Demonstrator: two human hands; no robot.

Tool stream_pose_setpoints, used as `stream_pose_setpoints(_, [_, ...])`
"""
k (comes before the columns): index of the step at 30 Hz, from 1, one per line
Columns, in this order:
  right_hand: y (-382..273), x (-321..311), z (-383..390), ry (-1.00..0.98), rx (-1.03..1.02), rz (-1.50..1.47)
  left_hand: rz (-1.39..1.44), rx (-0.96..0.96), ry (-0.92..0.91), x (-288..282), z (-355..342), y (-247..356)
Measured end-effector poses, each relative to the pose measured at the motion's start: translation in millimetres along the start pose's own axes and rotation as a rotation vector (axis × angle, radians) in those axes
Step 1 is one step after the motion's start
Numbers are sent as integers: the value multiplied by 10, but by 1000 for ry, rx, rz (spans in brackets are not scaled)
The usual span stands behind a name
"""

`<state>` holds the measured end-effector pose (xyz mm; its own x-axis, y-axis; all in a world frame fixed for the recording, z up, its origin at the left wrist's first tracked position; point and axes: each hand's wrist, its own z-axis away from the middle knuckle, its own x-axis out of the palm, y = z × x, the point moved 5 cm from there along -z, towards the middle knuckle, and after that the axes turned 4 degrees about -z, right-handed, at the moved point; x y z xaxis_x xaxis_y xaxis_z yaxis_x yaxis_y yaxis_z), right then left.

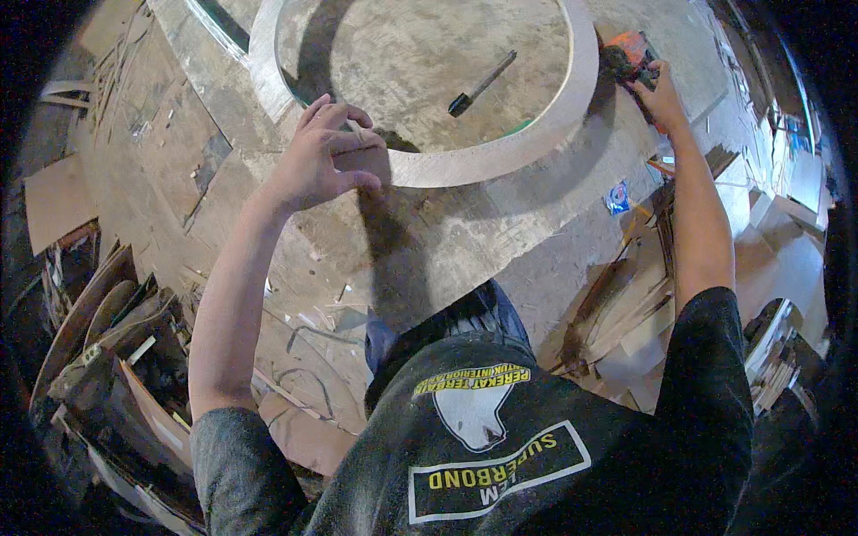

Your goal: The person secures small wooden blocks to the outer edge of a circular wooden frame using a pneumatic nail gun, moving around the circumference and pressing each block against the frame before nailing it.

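A pale ring-shaped board lies on a worn, dusty work board. My left hand rests with curled fingers on the ring's lower-left part, gripping it, thumb toward me. My right hand holds an orange-and-black hand tool just outside the ring's right side; its underside is hidden. A dark tool with a long narrow shaft and black end lies inside the ring.
Stacked wood offcuts fill the lower left, with more scrap boards on the right. A small blue packet lies near the board's right edge. A long pale strip is at upper left. My torso borders the board's near edge.
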<state>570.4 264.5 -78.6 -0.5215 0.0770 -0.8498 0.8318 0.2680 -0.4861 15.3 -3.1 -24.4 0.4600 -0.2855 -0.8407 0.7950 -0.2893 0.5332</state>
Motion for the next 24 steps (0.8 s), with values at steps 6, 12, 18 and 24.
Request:
stream_pose_setpoints(6, [-343,-573,769,27,345,-331,-84,79,-6,-15,-107,48])
stream_pose_setpoints(12, [-1683,-1224,1501,-29,505,-284,-115,179,-77,-36,-173,9])
stream_pose_setpoints(18, [-2742,-1254,2031,-183,579,-225,-54,339,-108,-17,-296,51])
stream_pose_setpoints(24, [-3485,-1013,2171,-250,544,-574,122,237,-211,79,-400,-188])
